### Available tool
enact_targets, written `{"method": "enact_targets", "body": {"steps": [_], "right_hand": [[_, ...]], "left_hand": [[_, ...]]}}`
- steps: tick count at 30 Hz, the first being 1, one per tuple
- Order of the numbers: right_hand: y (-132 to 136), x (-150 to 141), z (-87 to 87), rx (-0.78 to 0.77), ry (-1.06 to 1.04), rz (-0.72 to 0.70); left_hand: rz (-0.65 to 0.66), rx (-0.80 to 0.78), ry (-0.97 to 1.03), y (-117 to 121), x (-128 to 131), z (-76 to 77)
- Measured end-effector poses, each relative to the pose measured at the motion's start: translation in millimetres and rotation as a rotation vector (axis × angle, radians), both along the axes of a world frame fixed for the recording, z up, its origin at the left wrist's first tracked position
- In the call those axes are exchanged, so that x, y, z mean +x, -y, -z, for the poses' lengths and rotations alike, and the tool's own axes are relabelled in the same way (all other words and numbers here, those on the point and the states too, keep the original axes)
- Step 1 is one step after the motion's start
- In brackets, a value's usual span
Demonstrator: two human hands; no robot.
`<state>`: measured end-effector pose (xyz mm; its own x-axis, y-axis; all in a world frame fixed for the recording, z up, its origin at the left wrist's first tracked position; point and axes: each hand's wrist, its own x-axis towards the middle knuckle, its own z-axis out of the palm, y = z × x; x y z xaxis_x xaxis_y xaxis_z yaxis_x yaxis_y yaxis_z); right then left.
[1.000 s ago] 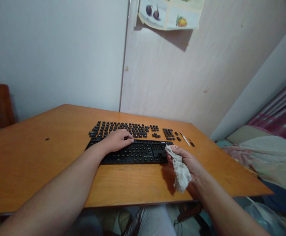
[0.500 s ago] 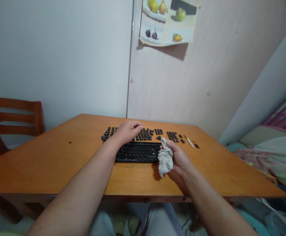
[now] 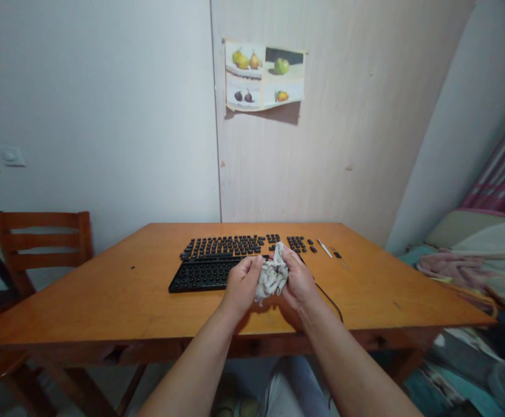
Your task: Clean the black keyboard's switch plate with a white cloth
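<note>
A crumpled greyish-white cloth (image 3: 272, 280) is gripped between both hands, above the table's near side. My left hand (image 3: 242, 285) closes on its left edge, thumb on top. On the opposite edge, my right hand (image 3: 299, 280) pinches the cloth with thumb and fingers. Just behind them lies a black keyboard base (image 3: 200, 274) with its keycaps off; the hands and cloth hide its right part. Loose black keycaps (image 3: 226, 244) are laid out in rows beyond the base, grouped much like a keyboard layout.
A white pen-like tool (image 3: 324, 248) and a small black piece with thin wire (image 3: 337, 255) lie right of the keycaps. A dark cable (image 3: 331, 302) runs toward the wooden table's (image 3: 105, 301) front edge. One tiny dark bit (image 3: 132, 267) lies at left. A wooden chair (image 3: 46, 238) stands left.
My left hand has come from over the keyboard to the cloth and now grips it too. The cloth and right hand have moved inward. The view has shifted, showing more of the keyboard.
</note>
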<state>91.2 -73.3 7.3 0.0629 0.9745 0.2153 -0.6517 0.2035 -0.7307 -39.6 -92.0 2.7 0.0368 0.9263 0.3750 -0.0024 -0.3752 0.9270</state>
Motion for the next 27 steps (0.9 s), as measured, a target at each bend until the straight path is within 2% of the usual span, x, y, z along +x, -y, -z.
{"method": "enact_targets", "body": {"steps": [2,7,13,17,20,23,27], "right_hand": [[7.3,1.0,0.9,0.019,0.005,-0.002],[26.9,-2.7,7.7,0.007,0.001,-0.038],[35.8,-2.9,18.2,0.026,-0.032,-0.050],[38.0,0.5,21.3,0.026,0.034,-0.011],[43.2,1.3,20.0,0.039,0.099,-0.064],[47.0,1.7,18.3,-0.022,0.149,-0.089],[46.5,2.7,18.7,-0.069,0.169,-0.036]], "left_hand": [[0.028,-0.025,0.016,11.0,4.6,3.8],[0.006,-0.060,0.007,25.5,15.9,9.2],[0.053,-0.235,0.294,30.5,20.4,12.8],[-0.013,-0.169,0.295,31.8,19.3,11.1],[-0.040,-0.130,0.276,32.8,17.7,9.6],[-0.010,-0.160,0.307,34.2,14.4,7.6],[0.043,-0.214,0.399,35.7,7.2,2.8]]}}
